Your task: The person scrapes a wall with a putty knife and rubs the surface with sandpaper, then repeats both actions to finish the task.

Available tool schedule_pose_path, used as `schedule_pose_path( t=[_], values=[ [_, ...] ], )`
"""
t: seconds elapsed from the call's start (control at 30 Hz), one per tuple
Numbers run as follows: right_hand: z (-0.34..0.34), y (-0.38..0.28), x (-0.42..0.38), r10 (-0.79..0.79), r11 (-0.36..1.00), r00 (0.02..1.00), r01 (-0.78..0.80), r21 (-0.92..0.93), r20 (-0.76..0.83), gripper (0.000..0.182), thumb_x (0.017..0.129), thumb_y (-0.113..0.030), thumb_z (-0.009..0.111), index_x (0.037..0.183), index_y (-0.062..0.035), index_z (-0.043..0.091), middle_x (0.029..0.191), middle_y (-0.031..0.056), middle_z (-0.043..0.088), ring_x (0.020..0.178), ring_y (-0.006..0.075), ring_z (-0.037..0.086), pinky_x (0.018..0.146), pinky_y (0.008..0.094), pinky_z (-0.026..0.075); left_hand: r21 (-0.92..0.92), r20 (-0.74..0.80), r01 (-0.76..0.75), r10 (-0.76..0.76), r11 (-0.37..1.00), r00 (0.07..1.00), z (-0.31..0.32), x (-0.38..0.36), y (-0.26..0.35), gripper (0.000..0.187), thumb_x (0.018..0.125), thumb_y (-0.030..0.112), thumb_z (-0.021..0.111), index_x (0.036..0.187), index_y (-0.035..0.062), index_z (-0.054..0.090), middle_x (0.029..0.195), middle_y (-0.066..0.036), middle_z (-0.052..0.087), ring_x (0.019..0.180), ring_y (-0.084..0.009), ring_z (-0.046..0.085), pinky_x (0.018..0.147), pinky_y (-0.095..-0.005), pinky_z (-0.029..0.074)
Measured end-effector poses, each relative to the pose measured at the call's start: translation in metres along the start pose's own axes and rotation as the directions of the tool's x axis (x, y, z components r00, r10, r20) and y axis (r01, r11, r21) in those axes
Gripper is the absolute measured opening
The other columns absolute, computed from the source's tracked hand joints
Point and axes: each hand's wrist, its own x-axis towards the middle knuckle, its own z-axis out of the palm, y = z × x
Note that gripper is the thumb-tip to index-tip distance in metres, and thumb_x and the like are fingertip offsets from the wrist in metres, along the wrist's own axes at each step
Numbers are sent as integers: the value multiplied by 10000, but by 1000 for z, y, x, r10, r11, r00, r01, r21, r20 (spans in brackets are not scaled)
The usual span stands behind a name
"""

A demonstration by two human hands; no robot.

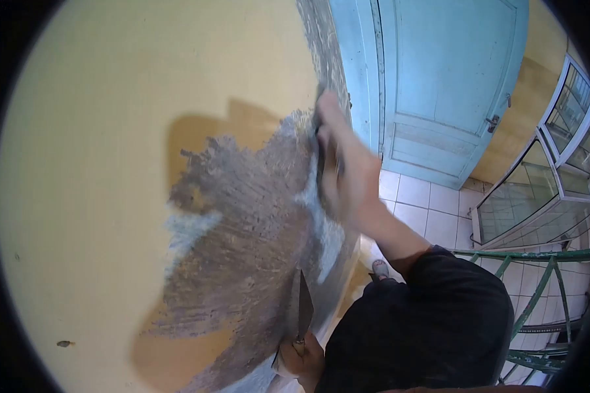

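Observation:
My right hand (pixel 347 167), blurred by motion, is wrapped round a dark flat tool (pixel 320 157) held against the wall near its edge. Lower down, my left hand (pixel 301 360) grips the handle of a pointed trowel (pixel 304 308), its blade pointing up in the view. Around both hands, a rough grey patch (pixel 242 223) with whitish smears covers part of the yellow wall (pixel 111 98). How my right fingers hold the tool is partly smeared.
A light blue door (pixel 439 78) stands beyond the wall's edge, over white floor tiles (pixel 413 192). Glass-paned frames (pixel 521 196) lean at the right. Green metal railing (pixel 537 295) runs at the lower right. A foot (pixel 379 267) shows below.

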Motion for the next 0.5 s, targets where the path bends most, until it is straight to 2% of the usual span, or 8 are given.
schedule_pose_path(
  t=[0.03, 0.1, 0.17, 0.23, 0.3, 0.37, 0.4, 0.5],
  values=[
    [0, 8, 8, 216, 975, 976, -217, 48, 30, 660, 845, 229, 577, 1483, 89, 484, 1532, 306, 475, 1436, 398, 474, 1188, 389, 412, 137, 137, 57, -76, 989, 988, -25, 72, 83, 241, 837, 194, 825, 858, 2, 681, 700, -202, 654, 605, -433, 655, 586, -454, 539],
    [-1, 5, 9, 410, 906, 909, -415, 85, 67, 664, 837, 234, 586, 1479, 101, 482, 1539, 314, 460, 1451, 402, 451, 1199, 401, 399, 117, 100, 49, -61, 992, 993, -22, 74, 85, 240, 833, 191, 826, 851, 5, 676, 692, -200, 650, 601, -439, 650, 580, -455, 533],
    [-1, -16, -8, -13, 1000, 999, 13, -6, 30, 756, 752, 219, 558, 1491, 108, 444, 1526, 349, 444, 1424, 437, 479, 1171, 450, 443, 102, 83, 60, -68, 993, 994, -20, 70, 81, 250, 831, 202, 826, 840, 6, 670, 686, -199, 646, 595, -443, 646, 576, -458, 529],
    [-10, -29, -6, 32, 999, 995, -32, -4, 95, 716, 783, 222, 531, 1481, 78, 467, 1513, 350, 455, 1319, 428, 593, 1081, 439, 520, 103, 98, 81, -91, 991, 991, -23, 74, 85, 262, 831, 213, 825, 831, 6, 666, 682, -200, 644, 590, -445, 644, 574, -460, 527],
    [-6, -10, 6, 329, 939, 944, -330, 97, 34, 599, 915, 154, 592, 1491, 9, 515, 1381, 318, 605, 1242, 347, 672, 1007, 305, 519, 133, 170, 63, -85, 989, 982, -30, 82, 91, 282, 837, 240, 821, 818, 8, 662, 669, -198, 640, 590, -449, 642, 574, -462, 527],
    [-8, -9, 16, 415, 906, 909, -417, 76, 48, 593, 913, 162, 581, 1485, 21, 516, 1432, 286, 587, 1263, 345, 657, 1020, 323, 527, 132, 181, 94, -117, 987, 977, -31, 83, 95, 285, 838, 245, 822, 815, 11, 662, 659, -193, 637, 581, -444, 640, 568, -459, 525],
    [-7, -17, 14, 272, 961, 962, -271, 55, -7, 581, 913, 166, 544, 1476, 19, 531, 1410, 272, 612, 1200, 311, 692, 948, 297, 541, 127, 190, 115, -138, 985, 972, -30, 85, 95, 287, 838, 251, 822, 811, 13, 663, 649, -189, 633, 572, -438, 638, 562, -455, 523],
    [-10, -32, 5, 89, 996, 994, -90, -10, -65, 519, 945, 138, 485, 1446, 29, 562, 1382, 251, 645, 1154, 250, 714, 872, 268, 543, 96, 136, 67, -79, 993, 988, -26, 87, 93, 285, 836, 252, 826, 805, 21, 661, 627, -176, 623, 545, -423, 629, 536, -442, 510]
  ],
)
